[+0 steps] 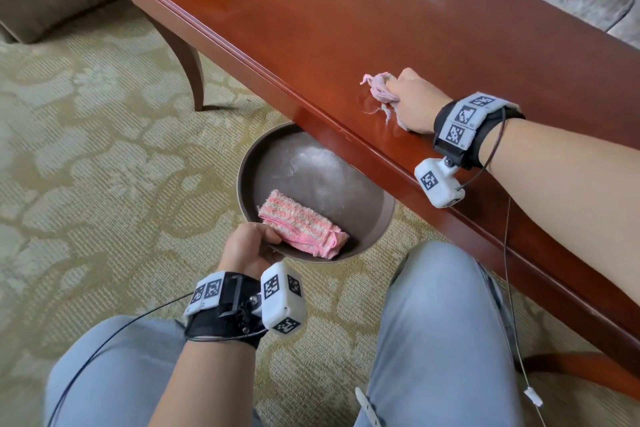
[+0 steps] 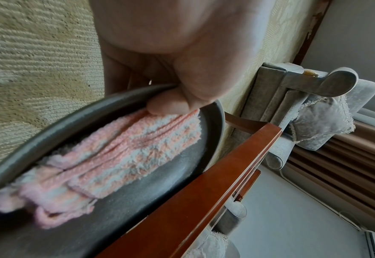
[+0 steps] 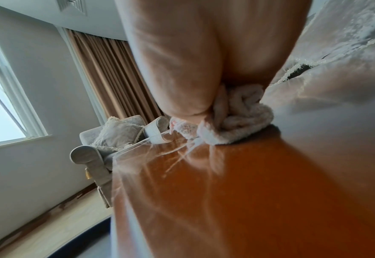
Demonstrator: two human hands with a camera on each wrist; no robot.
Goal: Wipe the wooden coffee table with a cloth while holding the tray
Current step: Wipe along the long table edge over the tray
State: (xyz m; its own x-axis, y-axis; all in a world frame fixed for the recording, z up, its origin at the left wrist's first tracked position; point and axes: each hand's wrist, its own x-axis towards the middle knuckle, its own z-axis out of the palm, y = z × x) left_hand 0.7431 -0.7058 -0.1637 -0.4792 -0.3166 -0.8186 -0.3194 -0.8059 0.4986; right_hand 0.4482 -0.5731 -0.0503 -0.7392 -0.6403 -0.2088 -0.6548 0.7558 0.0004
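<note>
Meanwhile, my right hand bunches a pale pink cloth and presses it onto the coffee table near its front edge, mid-wipe by the look of it. Below that edge, my left hand pinches the rim of the round dark tray, thumb inside, fingers beneath, apparently keeping it off the tabletop. A folded striped towel lies in the tray beside my thumb.
</note>
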